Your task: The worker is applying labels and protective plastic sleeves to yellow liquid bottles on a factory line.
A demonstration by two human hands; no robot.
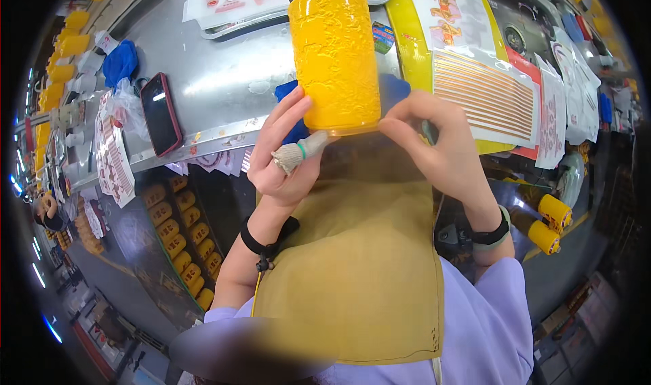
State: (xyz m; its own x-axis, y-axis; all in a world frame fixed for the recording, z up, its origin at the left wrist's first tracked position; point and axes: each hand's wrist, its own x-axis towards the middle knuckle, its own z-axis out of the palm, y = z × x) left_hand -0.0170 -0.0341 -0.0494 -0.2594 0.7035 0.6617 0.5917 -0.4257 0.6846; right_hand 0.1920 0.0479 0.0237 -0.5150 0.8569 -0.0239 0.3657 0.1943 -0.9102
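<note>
A yellow bottle (336, 59) with a raised, embossed surface is in front of me, its neck pointing away and its base toward me. My left hand (285, 151) holds it at the left of the base, fingers along its side. One digit wears a pale fabric finger cover (298, 152) with a green band, pressed at the base rim. My right hand (434, 137) pinches thumb and forefinger together at the right edge of the base; what lies between the fingertips is too small to make out. A blue cloth-like piece (287, 90) shows behind the bottle.
Left on the metal table (224, 87) lie a phone (161, 114) in a red case and a blue bag (120, 64). At right are sheets of gold strips (485, 97) and printed stickers (444, 9). Yellow bottles (180, 239) stand in crates below left; others (553, 222) lie at right.
</note>
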